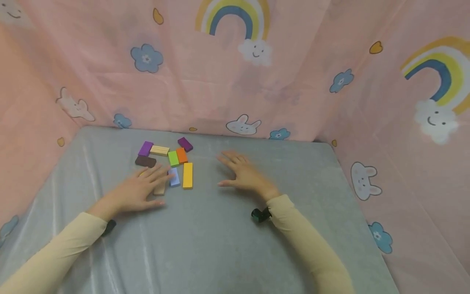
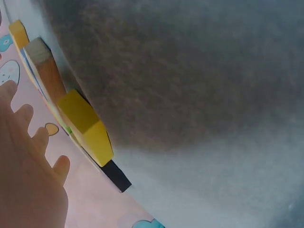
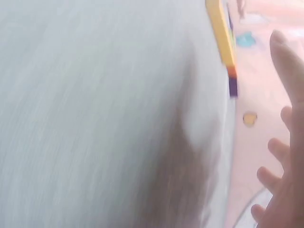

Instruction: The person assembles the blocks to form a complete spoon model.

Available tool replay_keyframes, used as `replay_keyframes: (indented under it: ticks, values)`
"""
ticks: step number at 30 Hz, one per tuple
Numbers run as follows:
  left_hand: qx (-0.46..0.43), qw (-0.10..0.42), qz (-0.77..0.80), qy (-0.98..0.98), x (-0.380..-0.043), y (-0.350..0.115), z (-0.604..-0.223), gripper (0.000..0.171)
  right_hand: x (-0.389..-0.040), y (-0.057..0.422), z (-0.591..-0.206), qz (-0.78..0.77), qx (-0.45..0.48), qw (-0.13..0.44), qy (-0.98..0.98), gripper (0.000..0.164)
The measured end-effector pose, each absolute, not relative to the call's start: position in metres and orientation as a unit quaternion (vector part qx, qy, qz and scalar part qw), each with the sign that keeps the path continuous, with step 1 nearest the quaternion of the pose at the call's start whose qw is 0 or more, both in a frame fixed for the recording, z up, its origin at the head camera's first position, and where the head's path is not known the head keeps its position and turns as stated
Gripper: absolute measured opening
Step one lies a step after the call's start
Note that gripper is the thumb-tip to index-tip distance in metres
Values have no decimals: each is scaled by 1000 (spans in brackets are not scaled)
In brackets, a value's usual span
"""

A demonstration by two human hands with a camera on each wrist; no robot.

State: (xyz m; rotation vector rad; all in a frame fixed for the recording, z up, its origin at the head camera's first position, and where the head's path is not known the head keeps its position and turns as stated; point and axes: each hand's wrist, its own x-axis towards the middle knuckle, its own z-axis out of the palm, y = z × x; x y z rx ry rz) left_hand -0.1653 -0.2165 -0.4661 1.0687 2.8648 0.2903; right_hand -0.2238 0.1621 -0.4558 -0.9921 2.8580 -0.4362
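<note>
My left hand [image 1: 141,190] is spread over the near-left part of a group of coloured blocks, holding nothing. Partly under its fingers are a tan wooden block [image 1: 159,189] and a yellow block [image 2: 88,126]. Close to its fingertips lie a lavender block [image 1: 174,177] and a longer yellow-orange block [image 1: 187,176]. Behind are a dark brown block [image 1: 145,161], a purple block [image 1: 145,148], a striped tan piece [image 1: 159,150], a green block [image 1: 174,158], an orange block [image 1: 181,155] and a dark purple block [image 1: 185,144]. My right hand [image 1: 244,173], fingers spread, is right of the group and holds nothing.
A grey cloth [image 1: 213,241] covers the table, with creases at the left. Pink curtains [image 1: 293,81] printed with rainbows, clouds and rabbits stand around the back and sides. A small black device [image 1: 261,215] is on the right wrist.
</note>
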Motion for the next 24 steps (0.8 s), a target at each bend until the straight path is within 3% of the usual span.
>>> replay_keyframes:
  ticks: [15,24]
  values:
    - [356,47,86,929,-158,-212,-471,87,-228,96,-466,-183,-317,92,926,97]
    - [376,25,96,921,-162,-207,-470,83,-229,74,-468,-179,-320,109,924,100]
